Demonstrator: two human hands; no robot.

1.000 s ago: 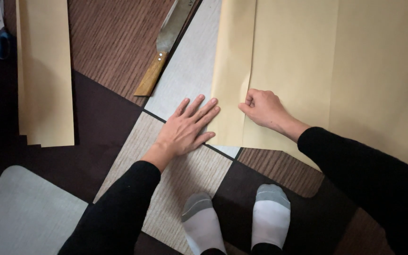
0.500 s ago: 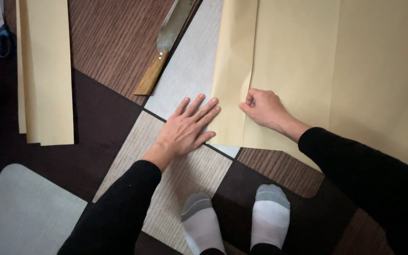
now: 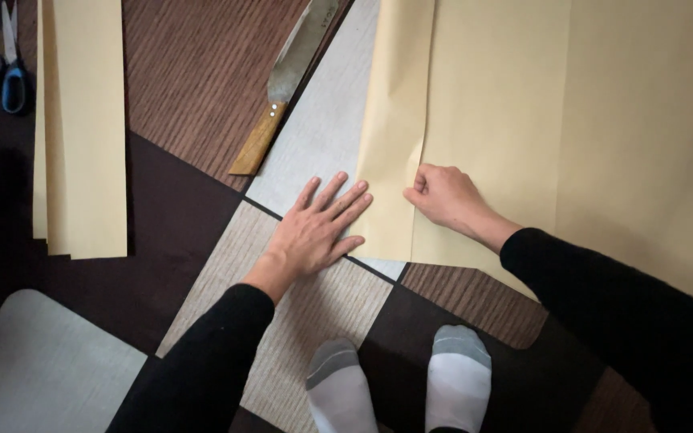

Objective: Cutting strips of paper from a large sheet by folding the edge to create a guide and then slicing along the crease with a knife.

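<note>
We pressed our left hand (image 3: 316,232) flat, fingers spread, beside the large pale-yellow paper sheet (image 3: 491,120) on the floor, while our right hand (image 3: 445,195) pinched its folded edge.

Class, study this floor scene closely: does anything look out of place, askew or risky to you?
One thing: a long knife with a wooden handle lies bare on the floor, blade uncovered, just beyond the left hand pressing the folded paper sheet. The right hand pinches the fold. Scissors lie apart, beside the cut strips.
</note>
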